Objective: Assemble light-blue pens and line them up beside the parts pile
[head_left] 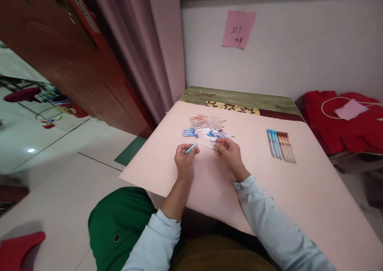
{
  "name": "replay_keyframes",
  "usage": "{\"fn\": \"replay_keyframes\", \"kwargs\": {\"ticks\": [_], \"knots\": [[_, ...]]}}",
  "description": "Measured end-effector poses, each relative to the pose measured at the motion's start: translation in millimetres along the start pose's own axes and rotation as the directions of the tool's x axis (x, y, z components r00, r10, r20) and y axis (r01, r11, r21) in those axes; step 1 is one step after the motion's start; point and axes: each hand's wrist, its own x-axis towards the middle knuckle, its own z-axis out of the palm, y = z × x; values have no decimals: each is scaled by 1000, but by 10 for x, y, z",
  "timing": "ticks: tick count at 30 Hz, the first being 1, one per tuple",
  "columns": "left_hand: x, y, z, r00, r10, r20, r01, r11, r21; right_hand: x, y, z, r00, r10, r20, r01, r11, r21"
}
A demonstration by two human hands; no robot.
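Note:
Over the pale pink tabletop, my left hand [184, 161] is closed on a short light-blue pen part [191, 148], held at a slant. A pinch of my right hand [229, 153] holds a thin white pen refill [205, 145] by its dark-tipped end. The refill's other end reaches close to the blue part; whether they touch I cannot tell. Just beyond my hands lie blue pen parts [189, 132], white refills with dark tips [211, 130] and a heap of clear pinkish pen barrels [203, 121]. Small blue clips [211, 133] are mixed among the refills.
Several whole pens [281, 145], blue and brown-topped, lie in a row on the table's [239, 133] right side. A red cloth-covered seat [329, 123] stands to the right. A wooden door [89, 71] and a curtain [149, 36] are at the left.

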Motion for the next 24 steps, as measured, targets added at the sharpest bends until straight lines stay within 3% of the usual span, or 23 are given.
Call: {"fn": "replay_keyframes", "kwargs": {"ticks": [6, 13, 17, 24], "knots": [[-33, 24, 0, 986, -19, 165, -15, 979, 202, -71, -130, 23, 992, -30, 121, 36, 998, -53], [-31, 29, -15, 971, 12, 239, -74, 966, 248, -103, -134, 36, 975, -16, 220, 31, 998, -63], [-30, 23, -14, 965, 28, 259, -95, 963, 251, -99, -121, 31, 975, -29, 222, 44, 997, -63], [-41, 34, -1, 969, 24, 244, -81, 970, 228, -91, -127, 9, 987, -105, 120, 120, 985, -127]]}}
